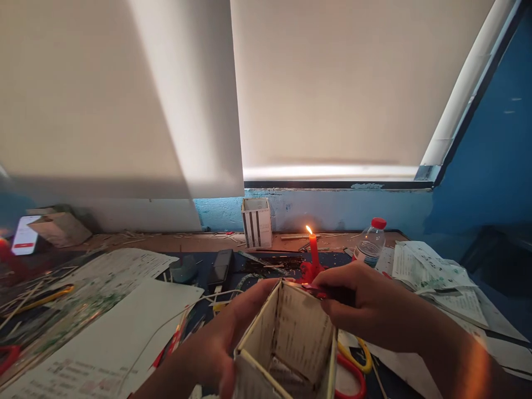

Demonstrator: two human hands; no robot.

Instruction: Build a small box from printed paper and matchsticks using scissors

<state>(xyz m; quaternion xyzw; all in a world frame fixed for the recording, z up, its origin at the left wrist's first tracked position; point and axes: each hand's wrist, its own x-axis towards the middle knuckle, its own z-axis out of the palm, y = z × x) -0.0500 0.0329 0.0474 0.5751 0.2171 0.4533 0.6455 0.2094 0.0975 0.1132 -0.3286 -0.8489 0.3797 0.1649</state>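
Observation:
An open-topped box (305, 332) made of printed card, with pale edges, is tilted close in front of me. My left hand (236, 318) is closed round its left side, thumb near the lower left corner. At the box's far edge, my right hand (353, 293) is closed in a pinch on a slim dark and reddish thing; its kind is mostly hidden by the fingers. A lit red candle (314, 252) stands upright just beyond the right hand, in a lump of red wax.
A similar card box (256, 224) stands by the wall. A red-capped bottle (369, 244) and papers (436, 277) lie to the right. Scissors with red and yellow handles (353, 377) are below the right hand. At left are paper sheets (137, 327), a phone (25, 235) and a black device (221, 269) with a cable.

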